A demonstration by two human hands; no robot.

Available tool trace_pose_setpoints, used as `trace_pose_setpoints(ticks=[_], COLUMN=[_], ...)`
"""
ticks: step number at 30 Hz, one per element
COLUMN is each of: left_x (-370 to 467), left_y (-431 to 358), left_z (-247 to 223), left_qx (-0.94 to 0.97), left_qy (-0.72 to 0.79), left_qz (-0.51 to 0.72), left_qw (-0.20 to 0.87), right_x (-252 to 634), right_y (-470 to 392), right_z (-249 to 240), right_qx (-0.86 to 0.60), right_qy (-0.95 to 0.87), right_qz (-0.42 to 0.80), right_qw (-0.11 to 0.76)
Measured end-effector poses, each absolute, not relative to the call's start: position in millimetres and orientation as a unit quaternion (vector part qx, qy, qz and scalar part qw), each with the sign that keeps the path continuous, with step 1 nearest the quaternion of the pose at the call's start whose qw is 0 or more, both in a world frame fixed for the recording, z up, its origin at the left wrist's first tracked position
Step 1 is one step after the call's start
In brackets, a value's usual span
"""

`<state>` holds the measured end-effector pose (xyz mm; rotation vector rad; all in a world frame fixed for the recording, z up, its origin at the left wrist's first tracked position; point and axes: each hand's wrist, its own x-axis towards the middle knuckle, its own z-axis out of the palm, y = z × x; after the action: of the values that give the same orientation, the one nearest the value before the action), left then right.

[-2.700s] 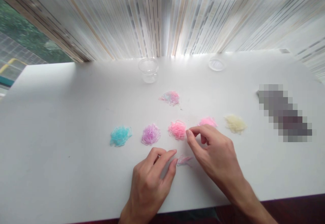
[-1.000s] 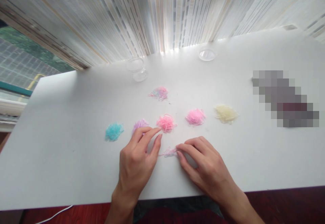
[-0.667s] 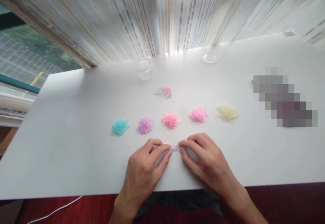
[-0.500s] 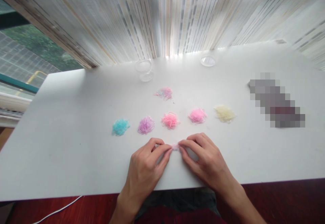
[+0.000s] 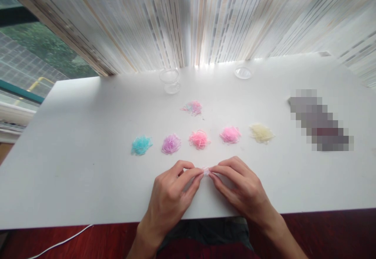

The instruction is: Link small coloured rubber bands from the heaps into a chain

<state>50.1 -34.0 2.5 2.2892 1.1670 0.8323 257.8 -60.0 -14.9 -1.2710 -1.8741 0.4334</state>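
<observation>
Near the front of the white table, a small pale pinkish-purple bunch of rubber bands lies between my fingertips. My left hand pinches its left side with thumb and forefinger. From the right, my right hand has thumb and fingertips closed at the bunch; single bands there are too small to make out. Beyond my hands runs a row of rubber-band piles: turquoise, purple, coral pink, bright pink and pale yellow.
Behind the row sits a smaller mixed-colour pile. A clear round container and a clear lid stand near the striped curtain. On the right lies a blurred-out object. A window is at the left.
Both hands stay pinched at the small bunch, their fingertips slightly closer together. The whole view has shifted a little; the piles and clear containers have not moved on the table.
</observation>
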Motion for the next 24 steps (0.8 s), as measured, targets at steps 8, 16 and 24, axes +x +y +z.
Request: trace_pose_setpoints(ticks=[8,16,24], left_x=[52.2,53.1,56.0], left_y=[-32.4,-33.3,-33.1], left_z=[0.4,-3.4,-6.9], left_qx=[0.825,0.820,0.814], left_qy=[0.420,0.426,0.421], left_qz=[0.316,0.314,0.323], left_qw=[0.208,0.218,0.235], right_x=[258.9,258.4,259.8], right_y=[-60.9,-60.5,-61.2], right_z=[-15.9,-16.4,-13.2], right_qx=[-0.494,-0.497,-0.503], right_qy=[-0.739,-0.731,-0.711], right_qz=[0.174,0.174,0.182], right_qw=[0.424,0.433,0.457])
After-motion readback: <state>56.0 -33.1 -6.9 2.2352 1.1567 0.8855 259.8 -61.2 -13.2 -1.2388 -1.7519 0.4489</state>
